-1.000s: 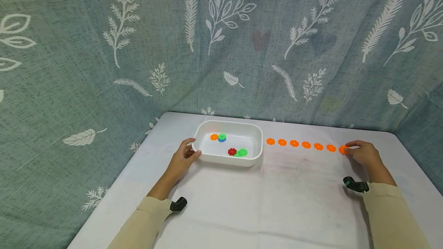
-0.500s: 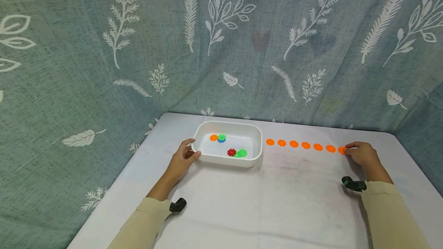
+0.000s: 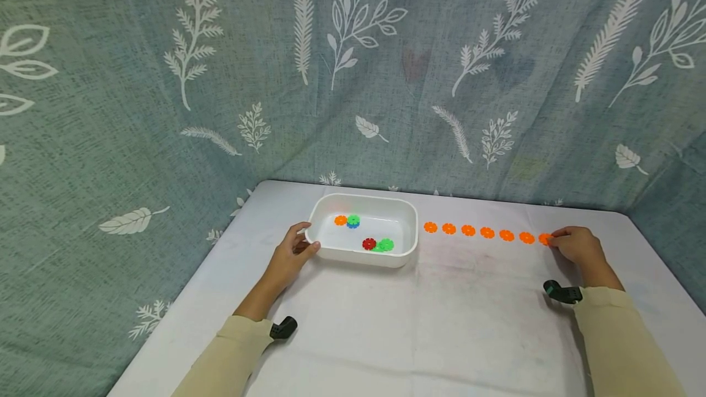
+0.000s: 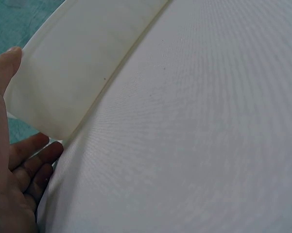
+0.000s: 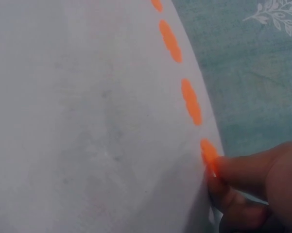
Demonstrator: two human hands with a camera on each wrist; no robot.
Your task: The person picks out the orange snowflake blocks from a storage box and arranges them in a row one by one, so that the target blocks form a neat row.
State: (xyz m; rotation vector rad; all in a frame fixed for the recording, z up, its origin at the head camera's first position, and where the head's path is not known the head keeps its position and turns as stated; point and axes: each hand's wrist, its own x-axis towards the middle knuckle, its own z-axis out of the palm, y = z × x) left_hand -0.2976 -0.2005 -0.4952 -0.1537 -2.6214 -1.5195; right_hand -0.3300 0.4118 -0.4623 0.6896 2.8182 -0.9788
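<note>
My left hand (image 3: 288, 258) grips the left end of a white plastic basin (image 3: 353, 255). In the left wrist view, the thumb (image 4: 7, 65) lies against the basin's side wall (image 4: 87, 58) and the other fingers curl at its lower corner. At the far right, my right hand (image 3: 580, 246) pinches an orange notched plastic disc (image 5: 210, 153) by its edge between thumb and fingers. That disc is at the right end of a straight row of several like orange discs (image 3: 487, 233), laid flat on the table and spaced apart.
Inside the basin lie an orange disc (image 3: 341, 220), a green disc (image 3: 353, 220) over a blue one, a red disc (image 3: 369, 244) and light green discs (image 3: 387, 244). The white-covered table (image 3: 469, 323) meets a leaf-patterned curtain (image 3: 386, 127) behind and at both sides.
Both hands keep their hold, and the basin and row stay put. The right forearm has shifted very slightly left.
</note>
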